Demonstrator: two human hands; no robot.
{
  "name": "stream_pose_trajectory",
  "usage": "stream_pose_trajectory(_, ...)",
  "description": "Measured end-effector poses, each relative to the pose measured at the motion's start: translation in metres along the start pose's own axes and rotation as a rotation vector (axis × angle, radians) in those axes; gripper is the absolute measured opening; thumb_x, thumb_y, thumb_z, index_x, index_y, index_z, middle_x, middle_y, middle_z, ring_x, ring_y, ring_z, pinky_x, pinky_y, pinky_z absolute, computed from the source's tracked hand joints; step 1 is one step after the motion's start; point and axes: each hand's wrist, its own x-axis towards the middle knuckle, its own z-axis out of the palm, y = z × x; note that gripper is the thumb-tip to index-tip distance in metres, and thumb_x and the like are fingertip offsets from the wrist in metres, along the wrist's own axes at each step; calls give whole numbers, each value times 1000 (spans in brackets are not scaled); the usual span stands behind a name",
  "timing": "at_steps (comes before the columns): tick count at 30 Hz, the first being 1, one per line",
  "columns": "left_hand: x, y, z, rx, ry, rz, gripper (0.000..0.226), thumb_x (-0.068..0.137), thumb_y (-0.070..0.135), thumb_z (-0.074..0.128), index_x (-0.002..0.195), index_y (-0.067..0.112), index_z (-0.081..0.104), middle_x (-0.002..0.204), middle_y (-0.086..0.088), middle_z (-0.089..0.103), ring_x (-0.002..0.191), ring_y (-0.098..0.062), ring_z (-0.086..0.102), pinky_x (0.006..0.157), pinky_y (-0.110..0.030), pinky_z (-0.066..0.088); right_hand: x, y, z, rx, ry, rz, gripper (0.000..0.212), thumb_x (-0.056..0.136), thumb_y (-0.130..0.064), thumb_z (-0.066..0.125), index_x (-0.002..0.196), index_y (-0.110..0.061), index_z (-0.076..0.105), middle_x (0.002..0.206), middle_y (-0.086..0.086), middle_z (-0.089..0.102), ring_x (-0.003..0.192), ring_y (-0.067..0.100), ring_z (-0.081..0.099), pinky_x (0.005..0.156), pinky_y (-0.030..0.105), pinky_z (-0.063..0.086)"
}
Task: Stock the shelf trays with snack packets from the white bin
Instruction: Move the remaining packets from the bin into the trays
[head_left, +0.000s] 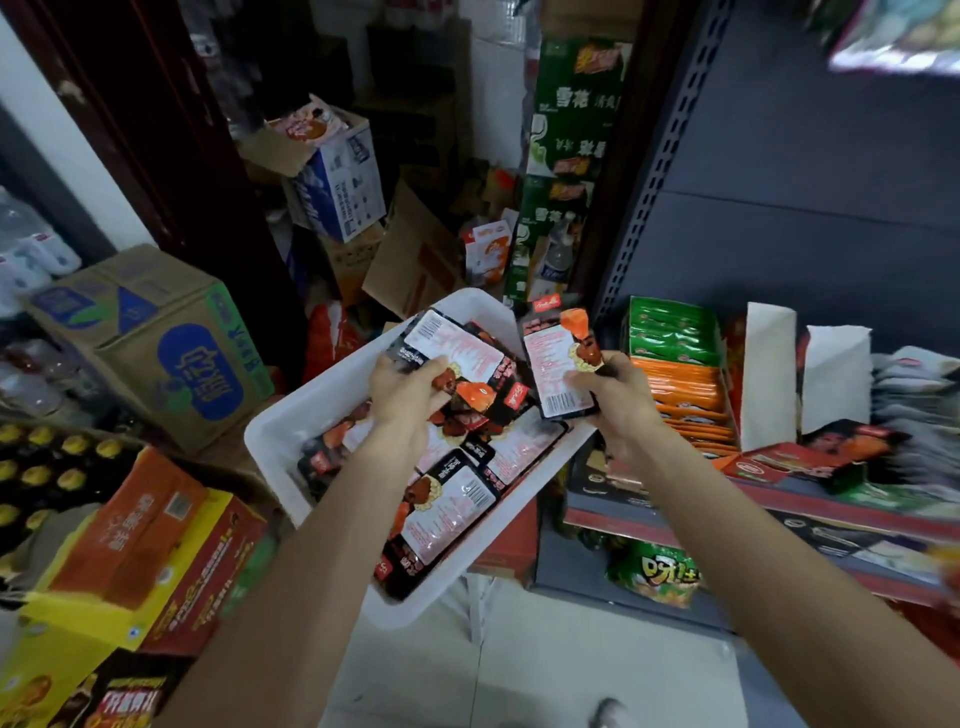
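Note:
The white bin (291, 421) sits in the middle of the view with several black, orange and pink snack packets piled in it. My left hand (402, 389) reaches into the bin and grips one packet (452, 348) by its lower edge. My right hand (618, 395) holds another packet (558, 364) upright, just past the bin's right rim, close to the shelf. On the shelf to the right stands a tray of green packets (670, 327) and orange packets (685, 389), with open white-flapped trays (769, 374) beside it.
Cardboard cartons are stacked on the left (150, 332) and lower left (156, 525). More boxes and green beer cartons (566, 156) crowd the back. The grey shelf upright (660, 166) rises at right. A lower shelf holds a green snack bag (654, 571). Pale floor tiles (519, 665) lie below.

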Motion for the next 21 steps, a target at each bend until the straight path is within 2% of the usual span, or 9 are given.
stream_pose_trajectory(3,-13,-5,32,-126,-1,-90,33,87,-1,61,119,6,54,111,-12,66,82,-16,67,55,-19,54,-3,-6,-19,118,-123,69,20,88,2,57,108,-2,55,99,15,67,84,27,66,71,40,58)
stream_pose_trajectory(5,-29,-13,58,-97,-83,-164,21,89,3,60,109,8,58,100,-11,68,72,-13,68,69,-24,55,-6,-10,-32,148,-116,75,22,89,1,57,111,-3,55,96,13,68,82,25,67,66,36,57)
stream_pose_trajectory(6,-36,-17,70,-67,-124,-184,21,89,5,60,110,9,59,101,-11,68,75,-16,68,80,-29,51,-6,-13,-40,147,-83,64,20,89,0,57,108,-5,55,93,11,68,80,23,67,64,34,56)
stream_pose_trajectory(7,-40,-20,80,-48,-142,-194,24,89,6,60,113,8,59,104,-13,66,80,-20,67,85,-31,48,-6,-16,-49,146,-48,50,17,90,-1,58,106,-7,55,91,9,68,79,22,67,64,34,55)
stream_pose_trajectory(10,-45,-23,105,35,-173,-178,23,89,18,62,110,12,58,102,-13,66,80,-23,67,73,-32,56,-4,-30,-91,91,-7,1,19,89,-3,59,106,-9,53,98,11,68,84,23,66,71,38,56)
stream_pose_trajectory(12,-47,-22,120,193,-257,-173,19,88,24,64,105,16,60,101,-10,67,80,-23,68,65,-32,57,-3,-42,-126,4,-43,-22,24,88,-3,61,110,-10,54,103,13,67,88,25,66,78,41,54)
stream_pose_trajectory(15,-62,-28,155,431,-387,-89,13,88,12,64,102,12,65,92,-6,69,77,-19,68,60,-29,59,-1,-57,-174,-83,-45,-38,19,89,-1,60,103,-12,54,101,12,67,84,23,67,65,32,56)
stream_pose_trajectory(18,-77,-45,199,269,-351,-76,12,90,1,57,98,9,60,86,-7,66,76,-18,65,61,-32,58,8,-65,-213,39,49,-21,17,91,2,55,95,-13,49,94,8,66,79,18,65,58,27,56)
stream_pose_trajectory(21,-94,-68,241,150,-337,-66,15,90,-3,55,86,12,55,94,-15,65,74,-18,64,68,-32,55,19,-72,-243,187,34,43,14,91,4,53,96,-9,51,95,9,66,77,18,66,58,28,56)
